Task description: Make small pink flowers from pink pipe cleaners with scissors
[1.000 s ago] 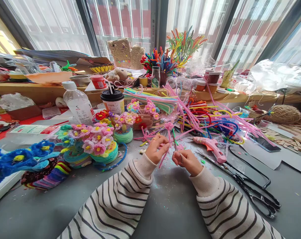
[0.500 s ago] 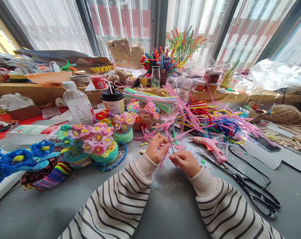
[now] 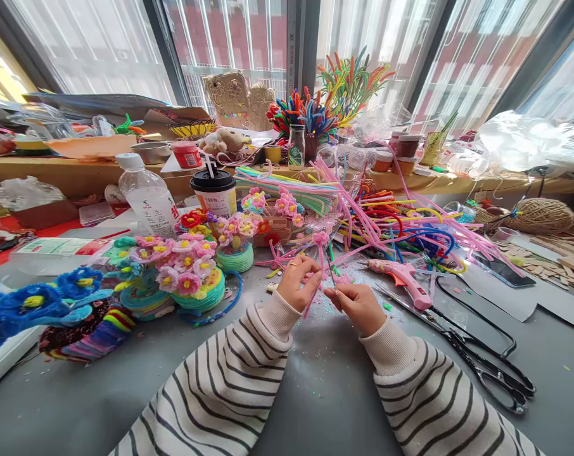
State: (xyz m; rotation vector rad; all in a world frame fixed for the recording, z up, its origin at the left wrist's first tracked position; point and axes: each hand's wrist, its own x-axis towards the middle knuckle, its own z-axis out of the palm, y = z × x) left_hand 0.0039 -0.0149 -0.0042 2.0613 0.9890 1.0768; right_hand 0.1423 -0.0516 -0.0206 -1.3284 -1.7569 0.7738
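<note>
- Pink fuzzy flower [image 3: 320, 239] stands just above the left hand [image 3: 301, 283], which pinches its stem [image 3: 321, 256].
- Right hand [image 3: 356, 306] grips a slim dark tool [image 3: 333, 275].
- Pink glue gun [image 3: 403, 280] lies beside the black-handled scissors [image 3: 458, 342].

Tall, brightly daylit glass windows [image 3: 230, 44] between slanting dark grey metal posts [image 3: 302, 57] span the top of the frame; below runs a long tan wooden ledge [image 3: 68, 171], behind a smooth grey tabletop [image 3: 325, 399] at bottom centre.
</note>
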